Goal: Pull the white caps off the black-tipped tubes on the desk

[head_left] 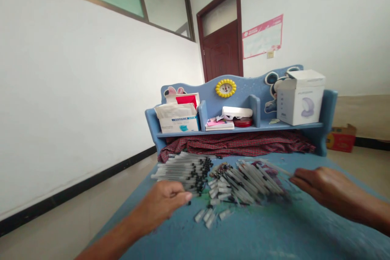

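Two heaps of clear pens lie on a blue desk point(258, 231). The left pile of pens point(183, 169) has black tips and lies in neat rows. The right pile point(250, 178) is looser. A few clear pen caps point(210, 215) lie in front. My left hand point(166, 203) rests at the near edge of the left pile, fingers curled together in a pinch; what they hold is hidden. My right hand point(323, 189) lies at the right end of the loose pile, fingers together and reaching toward it, slightly blurred.
A blue shelf point(243, 128) at the desk's back carries a tissue box point(178, 120), books, a red tin point(243, 122), a white carton point(300, 97) and a yellow clock point(226, 88). Red plaid cloth point(237, 144) lies under it. A brown door point(222, 44) stands behind, and a cardboard box point(341, 138) sits on the floor.
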Motion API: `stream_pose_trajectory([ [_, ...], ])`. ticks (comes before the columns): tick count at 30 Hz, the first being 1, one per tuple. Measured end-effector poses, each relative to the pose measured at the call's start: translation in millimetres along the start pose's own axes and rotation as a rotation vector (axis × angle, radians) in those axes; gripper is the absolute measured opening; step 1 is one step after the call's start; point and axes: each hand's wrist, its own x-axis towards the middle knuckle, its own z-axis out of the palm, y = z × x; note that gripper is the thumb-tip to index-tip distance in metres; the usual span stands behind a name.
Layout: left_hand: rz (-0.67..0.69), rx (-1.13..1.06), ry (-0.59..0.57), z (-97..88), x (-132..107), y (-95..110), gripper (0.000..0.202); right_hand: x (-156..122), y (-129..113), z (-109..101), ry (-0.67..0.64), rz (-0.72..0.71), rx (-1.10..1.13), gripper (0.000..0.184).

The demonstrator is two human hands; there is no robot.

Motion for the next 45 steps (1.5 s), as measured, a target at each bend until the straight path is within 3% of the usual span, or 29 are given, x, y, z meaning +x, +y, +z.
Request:
stream_pose_trajectory([
  [3,0.206,0.261,0.014,32.3,23,21,0.023,33,-46,8,-0.161,0.057,-0.16,0.04],
  [7,0.242,0.441,0.087,66.7,54,42,0.014,59,-90,19,-0.233,0.068,-0.189,0.037],
  [15,0.289,0.413,0.162,82.2,88,48,0.023,62,-107,29,-0.258,0.043,-0.26,0.037],
  [19,0.325,0.388,0.173,74.0,85,44,0.021,58,-104,30,-0.262,0.04,-0.274,0.04],
  [22,0.339,0.394,0.163,54.6,76,33,0.016,54,-98,31,-0.239,0.034,-0.281,0.042],
  [29,0.238,0.586,-0.013,8.1,35,-6,0.011,51,-92,32,-0.161,0.037,-0.261,0.038],
  [34,0.147,0.746,-0.078,4.9,9,-23,0.01,49,-95,38,-0.1,-0.013,-0.237,0.035],
  [40,0.135,0.83,-0.121,6.3,5,-33,0.014,47,-93,42,-0.035,-0.024,-0.236,0.034],
  [45,0.225,0.828,-0.094,7.8,3,-19,0.011,44,-96,42,0.014,-0.073,-0.115,0.034],
])
